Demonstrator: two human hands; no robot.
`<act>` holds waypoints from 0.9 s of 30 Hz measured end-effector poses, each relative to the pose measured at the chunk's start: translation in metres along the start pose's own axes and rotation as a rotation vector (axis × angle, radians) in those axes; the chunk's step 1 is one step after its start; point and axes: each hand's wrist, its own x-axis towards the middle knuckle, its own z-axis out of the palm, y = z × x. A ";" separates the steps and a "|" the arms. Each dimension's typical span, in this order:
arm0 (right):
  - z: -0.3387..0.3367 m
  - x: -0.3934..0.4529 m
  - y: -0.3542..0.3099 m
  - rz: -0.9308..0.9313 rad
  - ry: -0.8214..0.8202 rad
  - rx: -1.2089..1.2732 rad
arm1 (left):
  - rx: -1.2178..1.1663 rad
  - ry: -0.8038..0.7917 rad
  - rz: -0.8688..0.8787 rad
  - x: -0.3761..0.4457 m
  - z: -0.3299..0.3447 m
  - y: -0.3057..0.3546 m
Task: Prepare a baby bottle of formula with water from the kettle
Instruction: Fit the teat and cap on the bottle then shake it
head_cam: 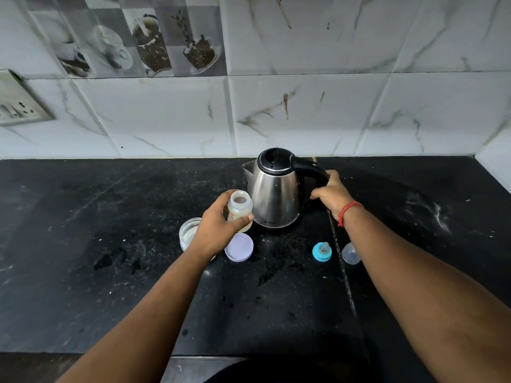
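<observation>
A steel kettle with a black lid and handle stands on the dark counter, spout pointing left. My right hand is wrapped around its black handle. My left hand grips an uncapped, translucent baby bottle held upright just left of the kettle, mouth open. An open glass jar of pale powder sits behind my left wrist, partly hidden. Its lilac lid lies flat beside it. The blue teat ring and the clear bottle cap lie to the right.
A tiled wall rises right behind the kettle and turns a corner at the far right. A switch plate is on the wall at far left. The counter's front edge runs below my forearms.
</observation>
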 end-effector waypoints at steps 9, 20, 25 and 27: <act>-0.010 -0.048 0.051 -0.071 -0.033 -0.388 | -0.004 -0.065 0.000 0.008 0.021 -0.008; -0.001 -0.081 0.079 -0.293 -0.350 -1.242 | 0.006 -0.111 -0.026 0.001 0.033 -0.005; 0.007 -0.090 0.037 -0.382 -0.219 -0.798 | 0.000 -0.092 -0.037 -0.001 0.030 -0.008; 0.013 -0.097 0.006 -0.465 -0.153 -0.603 | 0.002 -0.087 -0.040 -0.002 0.028 -0.010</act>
